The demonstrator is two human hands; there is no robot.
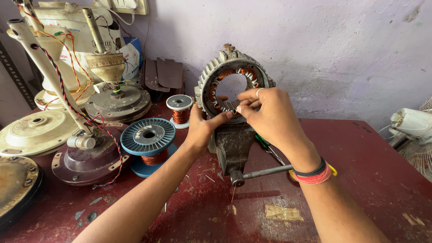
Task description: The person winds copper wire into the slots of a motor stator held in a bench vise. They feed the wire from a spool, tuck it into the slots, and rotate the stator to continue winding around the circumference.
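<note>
Figure: winding work on a motor stator [233,83] clamped upright in a bench vise [230,146] at the back of a dark red worktable [369,153], near the lilac wall [324,49].

The stator is a finned metal ring with copper coils [227,73] showing in its upper slots. It stands on edge. Its bore axis runs roughly level, from me toward the wall, so the open face points at me; the ring has no true long axis, only this short one through the bore.

My left hand [202,128] braces the lower left rim, thumb reaching across to the inner teeth. My right hand [270,114] meets it at the lower bore, fingertips [243,108] pinched together on something fine there, which I judge to be wire or slot insulation; it is too small to tell. The two hands are close together, almost touching.

Risks, as I judge them: the slot edges could scrape the enamel off thin wire if I pull at an angle, causing a short. A loose strand seems to hang below the vise handle [265,172] and could snag. The copper wire spools [149,141] sit well to the left, so a taut feed could tip them.
</note>
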